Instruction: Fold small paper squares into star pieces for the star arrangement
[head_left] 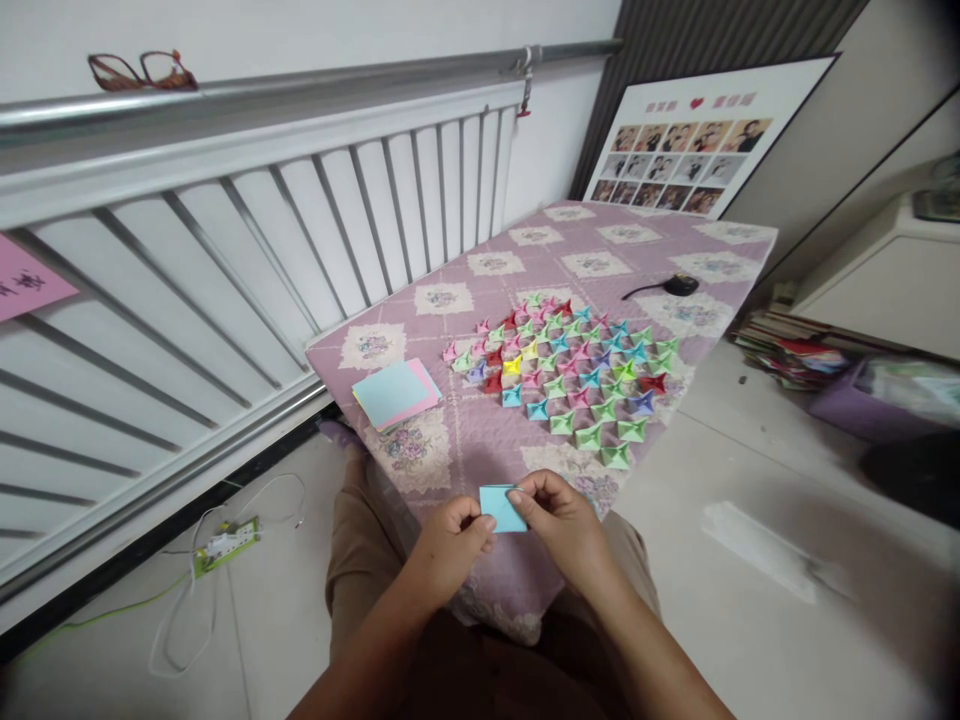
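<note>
A small folded piece of light blue paper (501, 512) is held between both hands over the near end of the table. My left hand (456, 540) pinches its left edge between thumb and fingers. At its upper right corner, my right hand (559, 515) grips it the same way. Beyond the hands lie rows of small folded paper shapes (578, 378) in green, pink, blue, red, yellow and purple. To the left rests a stack of square paper sheets (393, 392), light blue on top with pink showing beneath.
The table (480, 430) has a purple patterned cloth. A black object with a short cord (680, 285) lies at its far right. A white radiator (300, 230) borders the left side, and a photo board (675, 140) stands behind. Glasses (142, 72) rest on the pipe.
</note>
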